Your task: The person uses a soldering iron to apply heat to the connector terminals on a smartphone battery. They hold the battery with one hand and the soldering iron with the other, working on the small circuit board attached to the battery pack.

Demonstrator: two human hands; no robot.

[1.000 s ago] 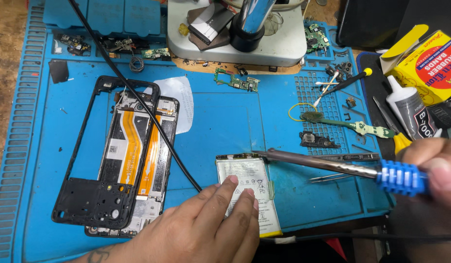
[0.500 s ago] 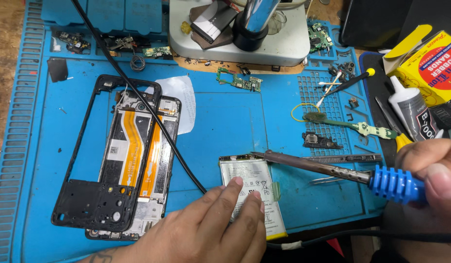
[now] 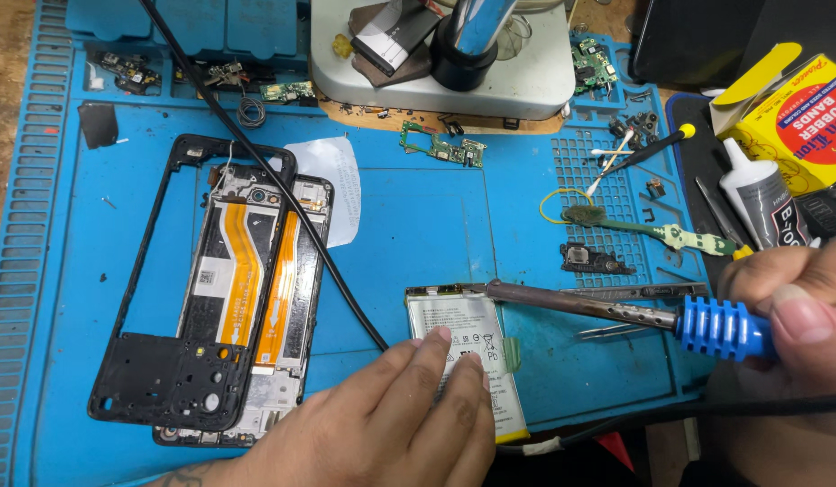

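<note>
While the left hand [image 3: 382, 424] lies flat on the battery [image 3: 468, 361], the right hand [image 3: 788, 316] grips the soldering iron [image 3: 607, 308] – tip at its top edge – soldering step, needing steady aim.

My left hand [image 3: 382, 419] is flat on the phone battery [image 3: 463, 347] down at 6 o'clock on the blue mat [image 3: 418, 216]. My right hand [image 3: 788, 311] at 3 o'clock grips the blue-handled soldering iron [image 3: 607, 309], tip at the battery's top edge. The opened phone [image 3: 247, 298] sits at 9 o'clock.
</note>
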